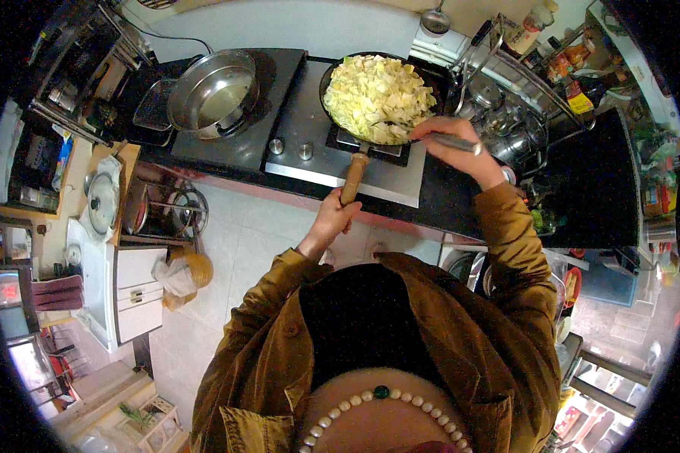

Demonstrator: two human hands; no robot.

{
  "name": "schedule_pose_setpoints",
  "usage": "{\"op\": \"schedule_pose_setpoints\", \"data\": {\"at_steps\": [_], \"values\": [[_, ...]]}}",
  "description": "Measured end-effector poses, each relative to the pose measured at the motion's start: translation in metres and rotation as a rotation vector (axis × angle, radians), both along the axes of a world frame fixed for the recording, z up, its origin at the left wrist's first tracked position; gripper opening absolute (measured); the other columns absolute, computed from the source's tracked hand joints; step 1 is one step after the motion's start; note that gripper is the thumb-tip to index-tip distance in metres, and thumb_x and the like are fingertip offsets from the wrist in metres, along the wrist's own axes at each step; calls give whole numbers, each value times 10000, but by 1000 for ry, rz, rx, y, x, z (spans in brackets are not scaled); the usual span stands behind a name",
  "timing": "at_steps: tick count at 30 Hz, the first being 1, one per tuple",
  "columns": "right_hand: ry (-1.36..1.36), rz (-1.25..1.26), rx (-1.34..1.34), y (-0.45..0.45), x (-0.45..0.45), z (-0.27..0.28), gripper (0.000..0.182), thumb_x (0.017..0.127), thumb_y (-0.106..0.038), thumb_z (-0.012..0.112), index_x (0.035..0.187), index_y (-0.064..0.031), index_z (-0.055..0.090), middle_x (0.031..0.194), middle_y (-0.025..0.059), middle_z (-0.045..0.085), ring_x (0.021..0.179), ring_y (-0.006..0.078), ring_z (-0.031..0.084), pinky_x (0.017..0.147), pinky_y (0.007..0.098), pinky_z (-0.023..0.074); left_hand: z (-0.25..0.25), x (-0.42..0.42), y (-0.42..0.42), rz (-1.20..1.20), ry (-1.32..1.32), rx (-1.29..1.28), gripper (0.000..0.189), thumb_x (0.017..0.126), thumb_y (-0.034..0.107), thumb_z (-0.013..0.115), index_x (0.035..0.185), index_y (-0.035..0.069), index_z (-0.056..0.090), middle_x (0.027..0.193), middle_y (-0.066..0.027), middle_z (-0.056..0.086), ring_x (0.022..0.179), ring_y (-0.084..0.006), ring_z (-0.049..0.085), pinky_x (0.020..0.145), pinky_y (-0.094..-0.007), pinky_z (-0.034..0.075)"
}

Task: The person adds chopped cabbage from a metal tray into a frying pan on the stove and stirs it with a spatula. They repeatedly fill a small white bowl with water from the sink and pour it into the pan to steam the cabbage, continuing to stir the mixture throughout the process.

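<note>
My left hand (334, 214) is wrapped round the end of the brown wooden handle (355, 176) of a dark wok (324, 110). The wok sits on the gas stove (323, 124), heaped with chopped pale green and yellow cabbage (377, 93). At the wok's near right rim, my right hand (459, 161) grips a cooking utensil by its metal handle (456, 142). The utensil's far end is among the cabbage and mostly hidden, so its exact kind does not show.
Left of the wok, a wide stainless steel pot (212, 93) stands on a dark surface beside a wire basket (154, 107). A metal dish rack (535, 85) and glassware (487, 96) are at the right. A ladle (435, 21) hangs behind. A lidded pan (103, 201) rests far left.
</note>
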State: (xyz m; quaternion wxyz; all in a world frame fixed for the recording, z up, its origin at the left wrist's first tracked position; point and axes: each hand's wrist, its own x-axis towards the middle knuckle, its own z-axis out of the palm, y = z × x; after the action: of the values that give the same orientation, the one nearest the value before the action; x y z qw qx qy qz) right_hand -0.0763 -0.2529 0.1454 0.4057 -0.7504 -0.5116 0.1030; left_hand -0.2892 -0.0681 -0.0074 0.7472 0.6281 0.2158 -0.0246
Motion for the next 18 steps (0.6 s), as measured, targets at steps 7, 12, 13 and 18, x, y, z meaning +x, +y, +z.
{"op": "schedule_pose_setpoints", "data": {"at_steps": [7,12,13,18], "values": [[-50,-111,-23,-2,-9,48,148,768,-69,594,876,-20,683,796,92,662,734,172,628,673,290,493,2,-2,-1,4,-9,0,341,843,115,635,1108,-22,470,625,-29,478,425,-113,457,364,-275,363],[67,-41,-61,14,-9,20,173,784,-86,616,922,4,670,844,96,665,795,151,619,720,288,488,-1,1,-1,1,-8,18,330,843,112,635,1097,-17,467,629,-27,476,421,-110,451,354,-273,359],[23,-9,-24,17,-8,9,177,780,-87,619,924,2,669,834,96,662,781,150,618,711,287,488,1,1,-2,7,-13,22,328,844,111,634,1097,-15,466,631,-26,476,421,-110,450,351,-272,358],[-4,-83,0,29,-10,19,141,749,-71,620,859,-8,682,771,86,667,717,133,621,672,273,494,1,0,0,2,-7,-16,338,844,113,637,1099,-20,459,648,-29,480,422,-112,452,349,-273,365]]}}
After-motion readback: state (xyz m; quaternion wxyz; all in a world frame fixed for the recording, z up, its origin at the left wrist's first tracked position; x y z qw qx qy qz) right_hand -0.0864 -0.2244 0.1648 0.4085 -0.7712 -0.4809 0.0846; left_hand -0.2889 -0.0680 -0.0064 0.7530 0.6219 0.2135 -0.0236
